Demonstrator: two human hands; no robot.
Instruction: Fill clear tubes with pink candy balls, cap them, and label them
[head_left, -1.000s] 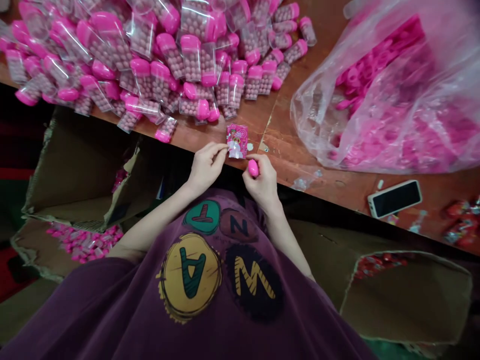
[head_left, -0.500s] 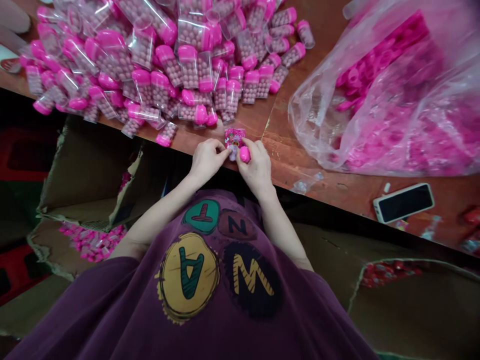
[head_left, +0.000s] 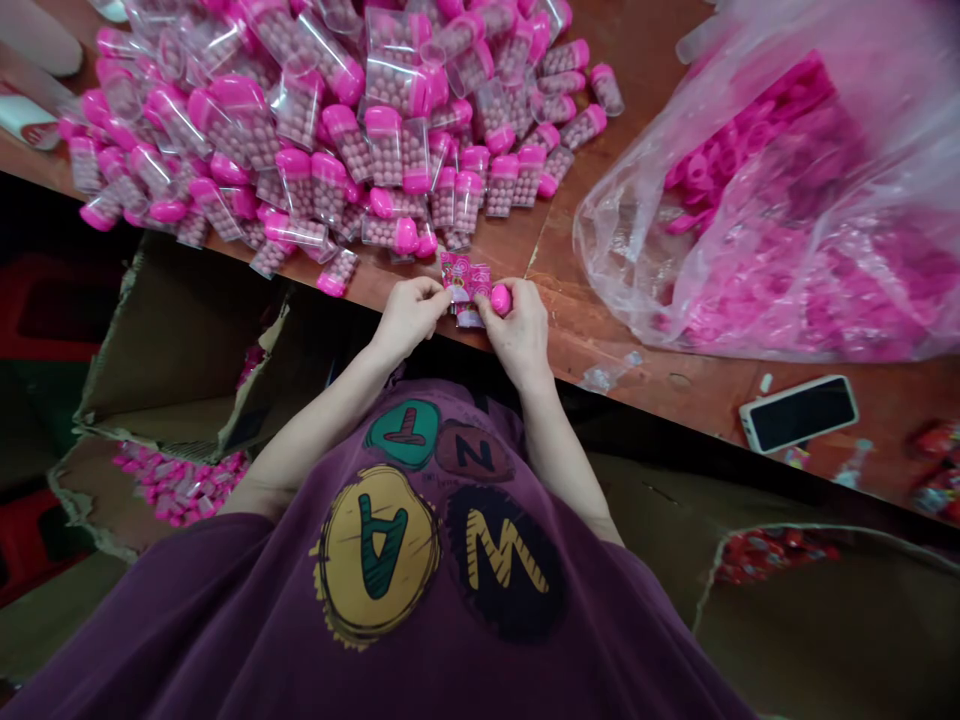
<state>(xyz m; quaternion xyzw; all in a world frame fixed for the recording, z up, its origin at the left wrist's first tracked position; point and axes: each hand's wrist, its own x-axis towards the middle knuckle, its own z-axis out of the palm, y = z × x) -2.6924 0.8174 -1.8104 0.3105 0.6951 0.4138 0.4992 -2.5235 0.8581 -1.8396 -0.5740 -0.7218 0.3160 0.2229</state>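
Observation:
Close to the table's front edge, my left hand (head_left: 409,314) pinches the left side of a small pink printed wrapper (head_left: 459,278). My right hand (head_left: 520,328) has its thumb at the right side of that wrapper. A rounded pink cap (head_left: 501,299) shows between the thumb and fingers of the same hand; whatever is under the cap is hidden by the palm. Just beyond both hands lies a heap of clear containers (head_left: 328,188) with pink caps, filled with small pale pink balls.
On the right, a clear plastic bag (head_left: 637,230) holds many bright pink plastic parts. A phone (head_left: 801,414) lies near the table edge (head_left: 675,385). Below stand open cardboard boxes, one with pink pieces (head_left: 180,482), another with red packets (head_left: 776,553).
My hands have moved slightly apart, and the wrapper between them now shows wider, as two offset parts. The pink cap has shifted right with my right hand. The whole view has shifted a little.

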